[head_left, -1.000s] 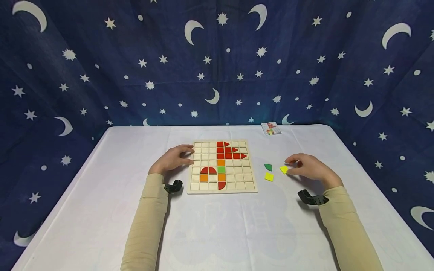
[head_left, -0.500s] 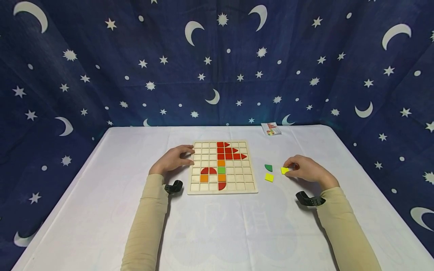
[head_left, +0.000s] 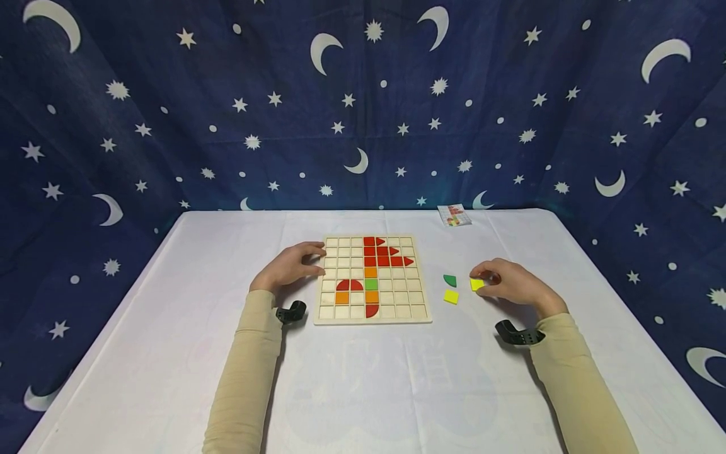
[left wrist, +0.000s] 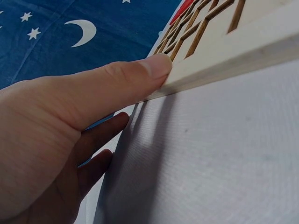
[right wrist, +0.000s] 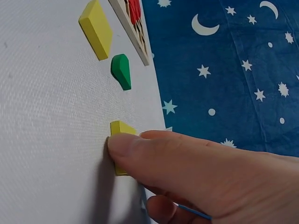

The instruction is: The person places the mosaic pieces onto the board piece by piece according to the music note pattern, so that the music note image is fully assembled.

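Note:
My right hand (head_left: 510,282) pinches a yellow square tile (head_left: 476,284) lying on the table. In the right wrist view the thumb covers much of that yellow tile (right wrist: 117,127). To its left lie a green quarter-circle tile (head_left: 450,280) and a second yellow square tile (head_left: 450,297). My left hand (head_left: 288,265) rests at the left edge of a wooden grid board (head_left: 397,309); in the left wrist view its thumb (left wrist: 156,66) touches the board's rim, the other fingers loosely bent. Red, orange and light green tiles, such as the green square (head_left: 371,284), sit in the grid.
A small printed card (head_left: 454,215) showing a coloured tile pattern lies at the back edge of the white-covered table (head_left: 363,391). Behind and at both sides hangs a dark blue curtain (head_left: 283,157) with moons and stars.
My right hand has moved slightly left and its fingers have closed in on the yellow tile, which has turned a little. The left hand and the board stay where they were.

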A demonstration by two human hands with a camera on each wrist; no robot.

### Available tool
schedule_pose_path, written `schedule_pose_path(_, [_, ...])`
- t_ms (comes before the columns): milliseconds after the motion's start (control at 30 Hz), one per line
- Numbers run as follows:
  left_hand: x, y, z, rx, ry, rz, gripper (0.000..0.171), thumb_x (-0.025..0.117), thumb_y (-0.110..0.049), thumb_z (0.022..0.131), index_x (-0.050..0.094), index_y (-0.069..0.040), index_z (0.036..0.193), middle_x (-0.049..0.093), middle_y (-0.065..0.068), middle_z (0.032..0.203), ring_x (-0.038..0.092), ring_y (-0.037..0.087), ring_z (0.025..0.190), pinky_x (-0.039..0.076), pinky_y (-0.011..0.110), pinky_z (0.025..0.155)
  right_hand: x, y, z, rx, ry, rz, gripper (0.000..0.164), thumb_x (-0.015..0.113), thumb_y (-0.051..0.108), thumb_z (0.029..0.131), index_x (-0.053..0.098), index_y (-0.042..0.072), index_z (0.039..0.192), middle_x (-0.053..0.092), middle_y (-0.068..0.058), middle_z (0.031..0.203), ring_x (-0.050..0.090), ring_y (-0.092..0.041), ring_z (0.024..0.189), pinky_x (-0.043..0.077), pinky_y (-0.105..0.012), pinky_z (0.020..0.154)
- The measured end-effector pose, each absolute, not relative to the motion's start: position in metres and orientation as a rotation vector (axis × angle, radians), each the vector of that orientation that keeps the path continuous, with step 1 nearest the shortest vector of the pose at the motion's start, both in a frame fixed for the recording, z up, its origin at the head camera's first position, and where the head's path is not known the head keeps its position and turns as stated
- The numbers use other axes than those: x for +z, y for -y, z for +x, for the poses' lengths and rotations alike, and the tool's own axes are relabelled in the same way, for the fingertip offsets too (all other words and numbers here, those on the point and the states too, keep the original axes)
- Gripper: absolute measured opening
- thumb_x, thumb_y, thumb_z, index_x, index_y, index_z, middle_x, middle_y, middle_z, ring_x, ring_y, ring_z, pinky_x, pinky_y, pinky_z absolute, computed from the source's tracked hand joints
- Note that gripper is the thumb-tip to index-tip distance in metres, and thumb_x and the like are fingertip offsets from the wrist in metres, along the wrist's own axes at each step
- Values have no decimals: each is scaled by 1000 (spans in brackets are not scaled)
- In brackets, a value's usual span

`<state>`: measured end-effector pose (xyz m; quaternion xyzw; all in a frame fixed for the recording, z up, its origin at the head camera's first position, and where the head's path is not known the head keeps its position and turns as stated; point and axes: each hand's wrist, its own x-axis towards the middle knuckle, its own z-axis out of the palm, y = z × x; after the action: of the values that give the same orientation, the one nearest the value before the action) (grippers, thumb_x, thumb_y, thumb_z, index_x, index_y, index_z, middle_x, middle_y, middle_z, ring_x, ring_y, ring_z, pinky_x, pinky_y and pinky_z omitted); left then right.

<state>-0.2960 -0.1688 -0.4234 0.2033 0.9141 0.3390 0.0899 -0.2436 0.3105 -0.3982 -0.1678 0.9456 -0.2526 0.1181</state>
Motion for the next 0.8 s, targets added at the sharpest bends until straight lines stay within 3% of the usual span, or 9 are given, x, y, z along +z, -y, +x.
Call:
schedule_pose_path(533, [-425,169,-297,1009,-2723,597,53,77,-24,85,61,-4,131,43,10,150,31,30,143,24,45,118,-401,-308,-245,-744,-2770,-524,29,73,10,86,69,3,115,61,-6,103,50,-20,88,46,-35,76])
schedule_pose_path(800, [-424,169,-297,1014,-2724,603,52,77,-23,85,61,-5,131,43,9,150,31,30,143,24,45,118,-402,-308,-245,-718,-2789,-533,33,75,10,85,67,0,116,60,-7,103,49,-21,87,46,-36,77])
